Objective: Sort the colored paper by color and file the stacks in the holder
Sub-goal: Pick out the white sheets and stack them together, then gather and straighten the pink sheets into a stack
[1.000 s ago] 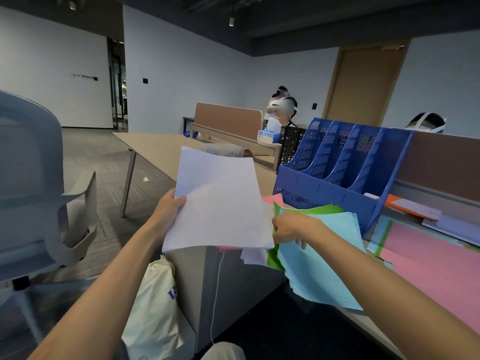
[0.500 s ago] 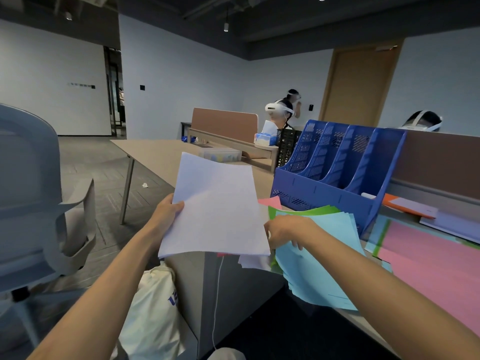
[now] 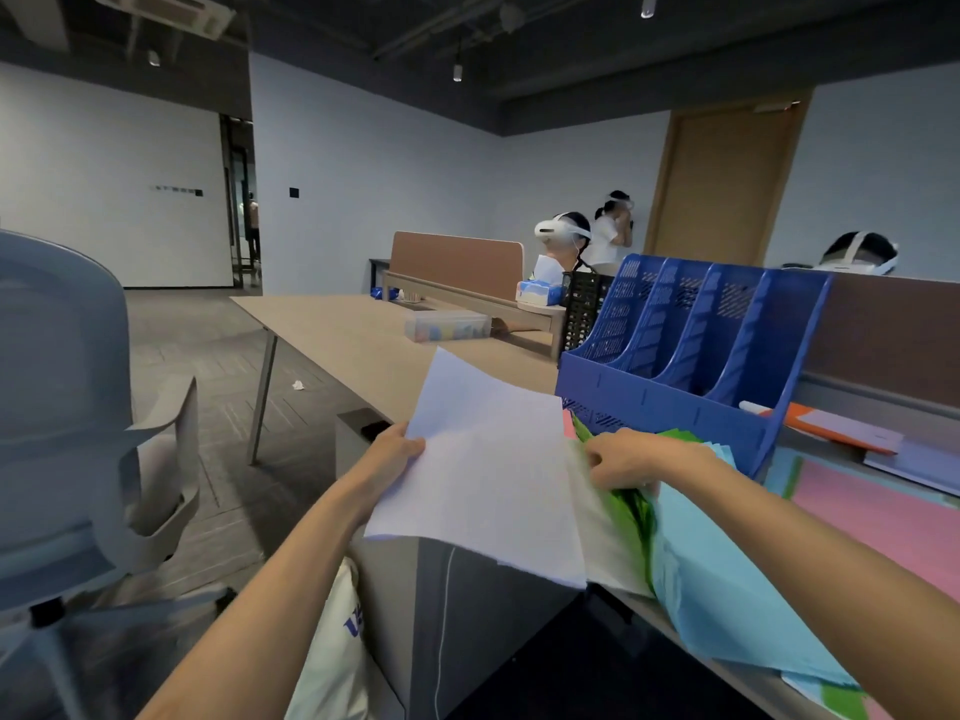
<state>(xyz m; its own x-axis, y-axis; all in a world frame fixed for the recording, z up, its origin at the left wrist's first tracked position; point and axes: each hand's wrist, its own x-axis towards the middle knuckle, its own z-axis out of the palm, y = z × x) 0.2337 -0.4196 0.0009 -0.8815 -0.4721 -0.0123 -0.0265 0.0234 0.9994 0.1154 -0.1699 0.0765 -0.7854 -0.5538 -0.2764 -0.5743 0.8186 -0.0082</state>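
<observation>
**Where the paper lies while both your hands are full**

As you look across the long tan desk, the grey mesh chair fills your left side. The blue file holder stands upright on the desk ahead of your right hand, with its four slanted compartments open towards you. Pink paper lies flat on the desk at your far right, below an orange folder.

The fanned bundle hangs off the near desk edge under your right forearm. Most of it is light blue, with green sheets at its left and a pale sheet over them. The white sheets are held up in front of you, tilted, and their right edge overlaps the bundle.

A white bag sits below your left forearm. It carries blue lettering (only a fragment shows, too little to read), and no other writing is legible.

Your left hand grips the white sheets at their left edge, thumb on top, arm stretched forward. Your right hand is knuckles-up with its fingers curled tight on the top of the fanned bundle, just in front of the holder. You cannot tell which sheet the fingers pinch.
</observation>
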